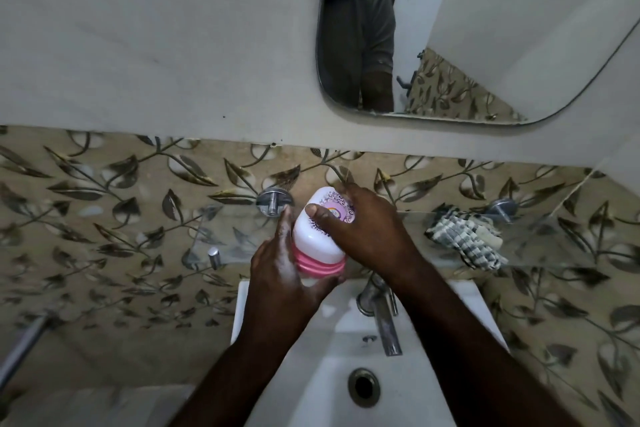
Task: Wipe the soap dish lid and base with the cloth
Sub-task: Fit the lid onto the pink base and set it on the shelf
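Note:
The soap dish has a white lid with a printed sticker and a pink ribbed base. It is held above the back rim of the sink, at the glass shelf's edge. My left hand cups the pink base from the left and below. My right hand grips the white lid from the right, thumb across its top. The striped grey and white cloth lies crumpled on the glass shelf to the right, apart from both hands.
A glass shelf on metal brackets runs along the leaf-patterned tiled wall. Below are the white sink with its drain and a metal tap. A mirror hangs above. A metal bar sticks out at lower left.

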The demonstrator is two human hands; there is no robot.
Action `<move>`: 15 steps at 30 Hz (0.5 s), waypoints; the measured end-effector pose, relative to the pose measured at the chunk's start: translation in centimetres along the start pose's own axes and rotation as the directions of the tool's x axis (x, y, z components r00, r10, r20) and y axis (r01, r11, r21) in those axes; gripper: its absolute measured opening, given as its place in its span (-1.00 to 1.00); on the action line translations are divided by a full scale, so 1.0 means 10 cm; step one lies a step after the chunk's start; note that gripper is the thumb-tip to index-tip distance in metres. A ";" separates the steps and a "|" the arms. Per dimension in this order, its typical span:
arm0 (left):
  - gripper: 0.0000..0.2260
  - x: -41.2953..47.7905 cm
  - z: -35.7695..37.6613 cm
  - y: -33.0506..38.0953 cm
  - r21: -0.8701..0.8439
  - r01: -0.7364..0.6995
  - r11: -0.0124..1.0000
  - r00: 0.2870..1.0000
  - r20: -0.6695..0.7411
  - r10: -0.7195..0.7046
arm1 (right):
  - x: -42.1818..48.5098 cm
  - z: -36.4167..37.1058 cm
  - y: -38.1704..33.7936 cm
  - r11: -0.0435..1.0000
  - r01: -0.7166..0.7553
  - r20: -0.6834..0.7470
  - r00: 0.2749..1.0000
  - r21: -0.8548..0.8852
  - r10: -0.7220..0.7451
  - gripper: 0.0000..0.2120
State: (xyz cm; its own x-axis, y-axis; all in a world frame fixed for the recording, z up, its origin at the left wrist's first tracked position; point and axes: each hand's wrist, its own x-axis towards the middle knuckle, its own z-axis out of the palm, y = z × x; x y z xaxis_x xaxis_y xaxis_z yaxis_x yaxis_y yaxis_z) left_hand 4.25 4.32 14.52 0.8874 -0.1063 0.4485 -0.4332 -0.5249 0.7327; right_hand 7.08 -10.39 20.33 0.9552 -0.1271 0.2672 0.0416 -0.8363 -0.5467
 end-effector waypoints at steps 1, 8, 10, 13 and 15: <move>0.07 0.01 -0.01 -0.01 -0.030 0.007 1.000 1.000 0.004 -0.007 | 0.00 0.00 -0.02 1.000 0.004 0.012 1.000 0.030 -0.004 -0.38; 0.22 0.04 -0.07 -0.06 -0.134 0.063 0.989 0.998 0.020 -0.061 | 0.04 -0.06 -0.04 0.993 0.107 0.183 0.976 0.048 -0.114 -0.32; 0.20 0.05 -0.06 -0.06 -0.116 0.038 0.992 0.999 0.007 -0.038 | 0.04 -0.06 -0.04 0.993 0.122 0.241 0.963 0.004 -0.119 -0.21; 0.18 0.04 -0.05 -0.05 -0.099 0.011 0.995 1.000 -0.024 -0.014 | 0.05 -0.07 -0.04 0.993 0.121 0.286 0.952 -0.017 -0.111 -0.09; 0.18 0.03 -0.04 -0.05 -0.086 0.010 0.996 0.999 -0.031 -0.013 | 0.05 -0.09 -0.05 0.993 0.120 0.316 0.943 -0.023 -0.106 -0.02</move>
State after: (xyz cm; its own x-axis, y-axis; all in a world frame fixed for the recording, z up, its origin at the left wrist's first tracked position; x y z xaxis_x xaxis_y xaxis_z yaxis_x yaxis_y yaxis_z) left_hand 4.65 4.90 14.52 0.8877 -0.0728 0.4547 -0.4359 -0.4513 0.7787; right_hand 7.26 -10.48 21.44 0.9887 0.1377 0.0588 0.1487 -0.8576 -0.4923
